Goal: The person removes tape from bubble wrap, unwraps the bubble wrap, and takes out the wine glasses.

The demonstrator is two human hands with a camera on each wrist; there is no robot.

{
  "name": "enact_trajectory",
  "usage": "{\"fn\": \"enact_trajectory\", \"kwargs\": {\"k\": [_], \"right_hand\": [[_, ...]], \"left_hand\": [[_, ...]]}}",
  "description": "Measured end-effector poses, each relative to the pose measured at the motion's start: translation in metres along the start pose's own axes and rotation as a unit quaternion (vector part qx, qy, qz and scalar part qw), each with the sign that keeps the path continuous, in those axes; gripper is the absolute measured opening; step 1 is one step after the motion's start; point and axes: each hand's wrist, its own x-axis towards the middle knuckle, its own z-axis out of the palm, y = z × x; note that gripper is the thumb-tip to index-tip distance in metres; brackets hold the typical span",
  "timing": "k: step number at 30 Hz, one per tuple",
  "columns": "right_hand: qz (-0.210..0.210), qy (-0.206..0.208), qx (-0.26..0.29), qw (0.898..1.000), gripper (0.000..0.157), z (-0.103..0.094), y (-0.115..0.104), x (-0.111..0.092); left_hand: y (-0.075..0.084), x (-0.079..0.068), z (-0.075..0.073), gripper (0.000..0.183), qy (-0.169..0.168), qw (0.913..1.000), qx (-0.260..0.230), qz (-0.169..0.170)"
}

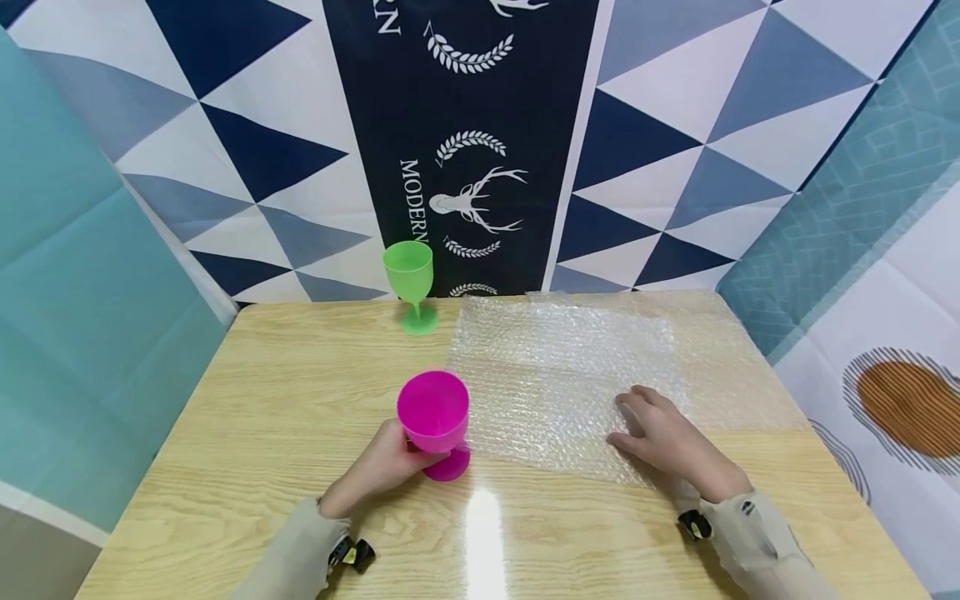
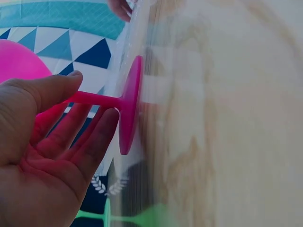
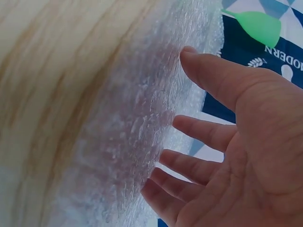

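Note:
A magenta plastic goblet (image 1: 433,408) stands upright near the middle of the table, its round foot (image 2: 131,106) at the tabletop. My left hand (image 1: 386,462) holds it by the stem, thumb on one side and fingers curled round the other. Over a sheet of clear bubble wrap (image 1: 555,375) lies my right hand (image 1: 663,437), fingers spread and slightly bent, fingertips right at the sheet's surface in the right wrist view. Nothing is gripped in that hand (image 3: 227,137). The bubble wrap spreads flat from beside the goblet toward the table's right edge.
A green goblet (image 1: 410,283) stands upright at the table's back edge, left of the bubble wrap. The wooden table (image 1: 300,392) meets a patterned cloth backdrop (image 1: 285,167) behind, with more cloth (image 1: 97,250) at the left side. Both wrists carry small black devices (image 1: 351,553).

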Motion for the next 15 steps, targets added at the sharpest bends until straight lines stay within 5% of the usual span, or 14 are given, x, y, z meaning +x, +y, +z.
{"fn": "enact_trajectory", "kwargs": {"k": [8,15], "right_hand": [[0.002,0.003,-0.003,1.0,0.059,-0.001,0.0,0.0],[0.001,0.001,0.001,1.0,0.059,-0.002,-0.001,0.0]], "left_hand": [[0.006,0.001,0.004,0.056,-0.003,1.0,-0.002,-0.004],[0.005,-0.008,-0.008,0.054,0.014,0.9998,0.004,-0.014]]}}
